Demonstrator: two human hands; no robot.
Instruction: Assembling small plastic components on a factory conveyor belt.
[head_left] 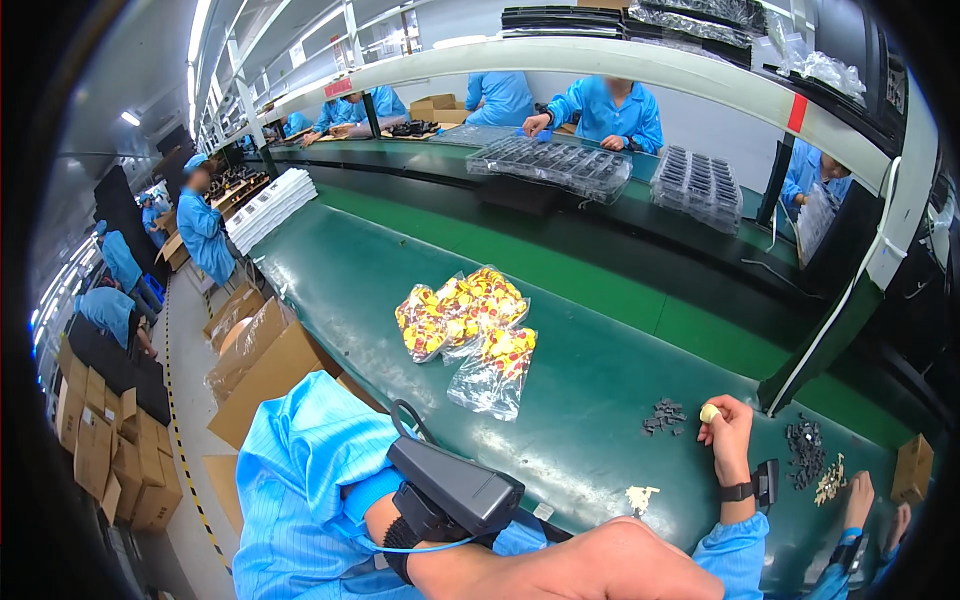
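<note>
At lower right, the right hand's fingers pinch a small yellow piece; a loose grip could drop it among the dark bits. The left hand's fingers are hidden; cannot tell their state.

Green workbench in a busy workshop: near, left hand looming large, bulky black device strapped at wrist; to the right, right hand with pale yellow piece at the fingertips, just beside small dark parts. Farther left, clear bags of yellow-and-red pieces; beyond, blue-clad workers.
</note>
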